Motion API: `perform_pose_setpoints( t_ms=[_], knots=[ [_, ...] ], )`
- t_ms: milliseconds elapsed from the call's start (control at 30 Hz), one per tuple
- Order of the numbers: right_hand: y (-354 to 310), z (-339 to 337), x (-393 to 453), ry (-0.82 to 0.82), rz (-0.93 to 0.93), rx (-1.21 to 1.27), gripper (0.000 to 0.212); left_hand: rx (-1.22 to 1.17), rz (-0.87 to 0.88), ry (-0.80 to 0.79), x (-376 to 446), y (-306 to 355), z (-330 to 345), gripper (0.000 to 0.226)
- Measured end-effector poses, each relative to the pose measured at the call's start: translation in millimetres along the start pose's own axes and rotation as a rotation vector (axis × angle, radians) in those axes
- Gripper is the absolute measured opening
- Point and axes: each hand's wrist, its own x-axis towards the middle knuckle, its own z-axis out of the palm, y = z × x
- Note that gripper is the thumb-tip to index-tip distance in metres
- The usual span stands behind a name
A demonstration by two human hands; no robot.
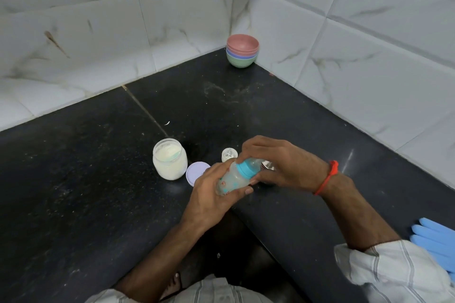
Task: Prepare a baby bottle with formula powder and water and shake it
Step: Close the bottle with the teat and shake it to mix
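A clear baby bottle (233,179) with a blue collar (246,170) is tilted above the inner corner of the black counter (98,179). My left hand (209,194) grips its body from below. My right hand (278,162) is closed around the collar and the teat end, which it hides. An open glass jar (170,158) of white formula powder stands left of my hands, with its lilac lid (195,172) lying flat beside it. A small clear cap (229,154) stands just behind the bottle. Part of a shiny metal vessel (268,166) shows under my right hand.
A stack of pastel bowls (242,50) sits in the far corner against the tiled walls (369,56). A blue glove (435,238) lies at the counter's right edge. Powder smudges mark the counter between the bowls and my hands.
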Motion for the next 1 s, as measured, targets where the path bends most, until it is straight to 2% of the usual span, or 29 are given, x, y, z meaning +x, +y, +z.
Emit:
perform_pose_setpoints(
  t_ms=[167,300,367,467,533,600,700,733,800,900,1000],
  knots=[
    [3,-8,-2,-0.094,0.003,-0.002,0.046,-0.008,-0.040,-0.110,4,2,-5,0.060],
    [-1,-11,1,-0.121,0.091,-0.041,0.047,-0.074,-0.075,-0.095,-2,1,2,0.065],
    [-7,-7,1,-0.079,0.191,-0.077,0.054,-0.093,-0.079,-0.086,-4,2,3,0.063],
    [-19,6,2,0.020,0.370,-0.288,0.086,-0.109,-0.077,-0.093,-5,5,3,0.062],
    [-19,16,4,0.128,0.447,-0.390,0.088,-0.095,-0.069,-0.093,-6,5,3,0.058],
    [-20,16,5,0.242,0.499,-0.235,0.092,-0.092,-0.084,-0.068,-8,10,1,0.056],
    [-21,10,-1,0.414,0.521,0.328,0.080,-0.130,-0.087,-0.002,-8,13,-3,0.055],
    [-22,11,-4,0.432,0.508,0.519,0.073,-0.136,-0.085,0.012,-7,13,-4,0.054],
    [-24,16,-7,0.367,0.464,0.815,0.064,-0.147,-0.088,0.026,-6,13,-6,0.053],
    [-29,31,-11,0.303,0.446,0.974,0.064,-0.158,-0.089,0.054,-4,12,-7,0.056],
    [-34,42,-18,0.398,0.435,1.007,0.067,-0.158,-0.103,0.095,-1,14,-11,0.056]
  ],
)
